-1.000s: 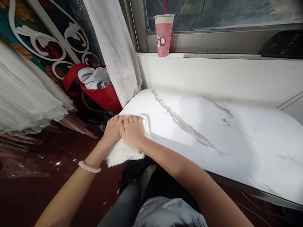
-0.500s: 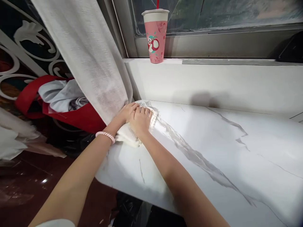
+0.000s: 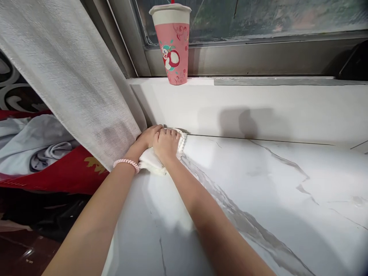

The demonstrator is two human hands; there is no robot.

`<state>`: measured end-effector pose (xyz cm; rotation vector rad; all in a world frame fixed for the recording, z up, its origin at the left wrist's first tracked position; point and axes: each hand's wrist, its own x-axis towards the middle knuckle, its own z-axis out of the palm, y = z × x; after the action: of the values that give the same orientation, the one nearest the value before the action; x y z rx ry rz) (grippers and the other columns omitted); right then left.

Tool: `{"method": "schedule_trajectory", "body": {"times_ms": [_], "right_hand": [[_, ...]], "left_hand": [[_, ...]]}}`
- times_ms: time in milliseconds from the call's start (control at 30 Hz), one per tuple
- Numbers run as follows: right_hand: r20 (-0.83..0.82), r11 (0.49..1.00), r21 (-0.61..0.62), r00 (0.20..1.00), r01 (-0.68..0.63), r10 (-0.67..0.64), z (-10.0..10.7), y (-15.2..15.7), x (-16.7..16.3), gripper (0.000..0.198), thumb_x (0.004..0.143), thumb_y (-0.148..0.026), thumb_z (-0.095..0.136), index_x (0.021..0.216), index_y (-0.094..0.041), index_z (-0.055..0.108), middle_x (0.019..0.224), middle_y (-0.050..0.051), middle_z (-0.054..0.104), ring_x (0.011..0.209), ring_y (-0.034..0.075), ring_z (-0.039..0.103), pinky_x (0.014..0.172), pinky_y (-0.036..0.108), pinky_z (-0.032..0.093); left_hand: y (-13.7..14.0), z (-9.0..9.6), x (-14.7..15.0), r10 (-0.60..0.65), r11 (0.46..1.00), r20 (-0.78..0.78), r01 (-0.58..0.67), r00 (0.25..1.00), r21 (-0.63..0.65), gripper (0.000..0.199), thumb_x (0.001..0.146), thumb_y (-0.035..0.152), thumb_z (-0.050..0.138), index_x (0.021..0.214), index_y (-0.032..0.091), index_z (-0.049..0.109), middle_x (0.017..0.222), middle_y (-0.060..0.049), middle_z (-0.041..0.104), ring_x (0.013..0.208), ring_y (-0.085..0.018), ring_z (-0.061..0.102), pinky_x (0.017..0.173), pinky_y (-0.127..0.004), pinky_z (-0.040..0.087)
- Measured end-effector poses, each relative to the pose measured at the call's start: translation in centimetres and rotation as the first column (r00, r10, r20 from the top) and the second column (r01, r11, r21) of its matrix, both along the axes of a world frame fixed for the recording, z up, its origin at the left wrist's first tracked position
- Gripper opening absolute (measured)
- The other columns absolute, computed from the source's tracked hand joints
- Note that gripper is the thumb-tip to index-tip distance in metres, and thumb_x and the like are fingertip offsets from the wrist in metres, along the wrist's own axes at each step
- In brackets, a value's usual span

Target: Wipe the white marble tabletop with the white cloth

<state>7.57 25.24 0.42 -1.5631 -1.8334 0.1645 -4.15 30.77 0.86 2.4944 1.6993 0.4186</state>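
Both my hands are on a white cloth [image 3: 152, 163], which lies on the white, grey-veined table [image 3: 244, 184] at its rear left corner, close against the wall [image 3: 281, 111]. My right hand [image 3: 167, 145] is palm down over the cloth, fingers together and lightly bent; the cloth's textured edging shows just beyond the fingertips. My left hand [image 3: 149, 137] lies directly beside it, the two touching, fingers directed toward the corner and partly concealed. I cannot tell whether either hand has closed on a fold or only presses from above. A pink coiled band [image 3: 126, 164] encircles my left wrist.

A pale curtain [image 3: 77, 76] hangs just beside my left hand. Left of it, a red bag [image 3: 71, 180] contains light grey fabric [image 3: 37, 143]. On the ledge above, a pink and white cup [image 3: 174, 50] stands upright before the window frame [image 3: 253, 61]; a black object [image 3: 356, 63] sits far right.
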Motion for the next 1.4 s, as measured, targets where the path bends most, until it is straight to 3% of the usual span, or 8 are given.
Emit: {"method": "schedule_trajectory", "body": {"times_ms": [200, 400, 767, 1100, 1267, 1400], "right_hand": [[0.044, 1.000, 0.008, 0.999, -0.026, 0.026, 0.0, -1.0, 0.6, 0.034, 0.098, -0.027, 0.040, 0.113, -0.009, 0.065, 0.114, 0.016, 0.068, 0.113, 0.029, 0.054, 0.104, 0.047, 0.033], [0.071, 0.998, -0.003, 0.996, -0.058, 0.058, 0.0, -3.5, 1.8, 0.037, 0.099, -0.028, 0.037, 0.116, -0.009, 0.064, 0.118, 0.017, 0.065, 0.116, 0.030, 0.052, 0.104, 0.045, 0.034], [0.075, 0.995, -0.001, 0.992, -0.099, 0.099, -0.2, -12.2, 3.1, 0.039, 0.100, -0.030, 0.035, 0.120, -0.010, 0.062, 0.121, 0.018, 0.063, 0.120, 0.031, 0.049, 0.106, 0.047, 0.031], [0.054, 0.984, 0.006, 0.983, -0.177, 0.177, 0.2, -20.7, 3.1, 0.043, 0.098, -0.032, 0.038, 0.125, -0.005, 0.059, 0.128, 0.022, 0.060, 0.123, 0.034, 0.048, 0.109, 0.051, 0.030], [0.049, 0.975, 0.013, 0.974, -0.223, 0.222, -0.1, -22.7, 5.0, 0.041, 0.099, -0.031, 0.037, 0.124, -0.006, 0.059, 0.125, 0.018, 0.062, 0.121, 0.031, 0.049, 0.109, 0.047, 0.031], [0.059, 0.973, 0.012, 0.972, -0.230, 0.228, -0.2, -22.6, 7.1, 0.038, 0.100, -0.029, 0.037, 0.122, -0.009, 0.060, 0.120, 0.016, 0.065, 0.116, 0.028, 0.051, 0.107, 0.045, 0.033]], "left_hand": [[-1.0, 0.0, 0.2, 0.002, 0.999, -0.037, -0.001, 0.999, 0.033, 0.045, 0.078, 0.035, 0.050, 0.119, 0.017, 0.055, 0.122, -0.013, 0.064, 0.115, -0.029, 0.060, 0.098, -0.039, 0.048], [-4.1, 0.2, 1.4, 0.010, 0.995, -0.086, -0.002, 0.996, 0.097, 0.043, 0.081, 0.031, 0.045, 0.120, 0.015, 0.055, 0.122, -0.014, 0.064, 0.116, -0.027, 0.059, 0.101, -0.039, 0.046], [-13.3, 0.2, 2.1, 0.005, 0.996, 0.058, -0.010, 0.998, 0.089, 0.047, 0.078, 0.029, 0.046, 0.121, 0.014, 0.056, 0.125, -0.013, 0.064, 0.116, -0.028, 0.059, 0.103, -0.042, 0.045], [-22.0, -0.1, 1.2, 0.038, 0.993, 0.012, -0.039, 0.999, 0.109, 0.048, 0.078, 0.032, 0.044, 0.121, 0.014, 0.054, 0.124, -0.015, 0.063, 0.115, -0.027, 0.059, 0.103, -0.042, 0.044], [-25.0, -0.1, 3.4, 0.107, 0.985, -0.063, -0.097, 0.992, 0.139, 0.045, 0.081, 0.025, 0.041, 0.122, 0.014, 0.054, 0.123, -0.016, 0.063, 0.116, -0.028, 0.058, 0.104, -0.042, 0.043], [-25.4, 0.2, 6.1, 0.163, 0.981, -0.136, -0.145, 0.977, 0.132, 0.044, 0.082, 0.023, 0.041, 0.122, 0.012, 0.053, 0.119, -0.018, 0.064, 0.111, -0.032, 0.059, 0.098, -0.045, 0.046]]}}
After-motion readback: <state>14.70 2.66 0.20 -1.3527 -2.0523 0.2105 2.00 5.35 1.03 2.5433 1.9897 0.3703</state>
